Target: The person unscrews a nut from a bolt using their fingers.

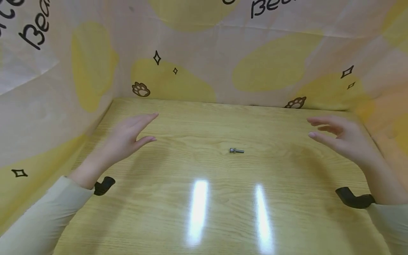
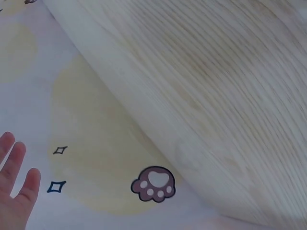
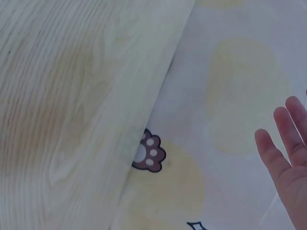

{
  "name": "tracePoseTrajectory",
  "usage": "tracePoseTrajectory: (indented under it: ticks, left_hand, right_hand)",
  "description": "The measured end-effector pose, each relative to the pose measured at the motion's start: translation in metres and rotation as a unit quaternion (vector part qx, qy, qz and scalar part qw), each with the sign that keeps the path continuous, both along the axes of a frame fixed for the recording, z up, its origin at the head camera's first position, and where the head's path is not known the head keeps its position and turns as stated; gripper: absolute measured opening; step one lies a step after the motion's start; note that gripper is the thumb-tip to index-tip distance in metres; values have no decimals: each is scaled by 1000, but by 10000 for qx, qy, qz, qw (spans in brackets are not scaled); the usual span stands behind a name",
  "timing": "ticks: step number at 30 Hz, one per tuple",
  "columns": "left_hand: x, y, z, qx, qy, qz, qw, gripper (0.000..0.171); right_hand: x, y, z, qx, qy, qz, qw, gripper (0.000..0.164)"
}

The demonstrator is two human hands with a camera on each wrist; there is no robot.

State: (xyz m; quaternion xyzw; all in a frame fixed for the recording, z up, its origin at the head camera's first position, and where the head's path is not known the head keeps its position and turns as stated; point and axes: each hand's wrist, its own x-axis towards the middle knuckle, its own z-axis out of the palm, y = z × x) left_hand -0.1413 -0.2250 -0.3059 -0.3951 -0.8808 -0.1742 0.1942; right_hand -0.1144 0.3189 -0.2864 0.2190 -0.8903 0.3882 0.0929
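A small metal bolt (image 1: 237, 151) lies on its side on the wooden tabletop, with what looks like a nut near its head. To its left, my left hand (image 1: 127, 135) is held over the table, thumb apart from the fingers and nothing between them. On the other side my right hand (image 1: 342, 138) hovers over the table's right part, its fingers loosely bent and holding nothing. Both hands are well apart from the bolt. In the wrist views only parts of the left hand (image 2: 18, 187) and the right hand (image 3: 290, 158) show, and the bolt is out of sight.
The wooden table (image 1: 159, 219) meets a printed cloth (image 1: 197, 46) that hangs behind it and along both sides. Two bright light reflections lie on the front of the tabletop. A black wrist piece (image 1: 104, 186) sits at the left sleeve, another black piece (image 1: 354, 198) at the right.
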Motion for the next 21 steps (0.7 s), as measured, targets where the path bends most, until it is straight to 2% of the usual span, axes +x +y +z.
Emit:
tracePoseTrajectory:
  ticks: [3, 6, 8, 10, 13, 16, 21]
  left_hand:
    - [-4, 9, -5, 232, -98, -134, 9996, 64]
    - [-5, 18, -8, 566, -790, -104, 9952, 59]
    - [-7, 24, -10, 800, -1460, -35, 9860, 54]
    - [-9, 30, -12, 1011, -2171, 71, 9709, 51]
    - [-12, 39, -15, 1226, -2862, 123, 9502, 50]
    - [-14, 48, -20, 1320, -3124, 116, 9406, 47]
    - [-19, 61, -31, 1404, -3223, -50, 9362, 44]
  right_hand:
    - [-1, -5, -3, -174, -215, 3, 9996, 38]
    - [-4, -9, -7, -154, -433, -50, 9989, 35]
    - [-7, -13, -10, -53, -578, -115, 9983, 33]
    - [-9, -16, -14, 36, -719, -164, 9973, 32]
    - [-12, -22, -21, 99, -905, -214, 9956, 31]
    - [-15, -27, -28, -15, -1010, -164, 9947, 30]
    - [-22, -36, -41, -290, -1005, 137, 9944, 30]
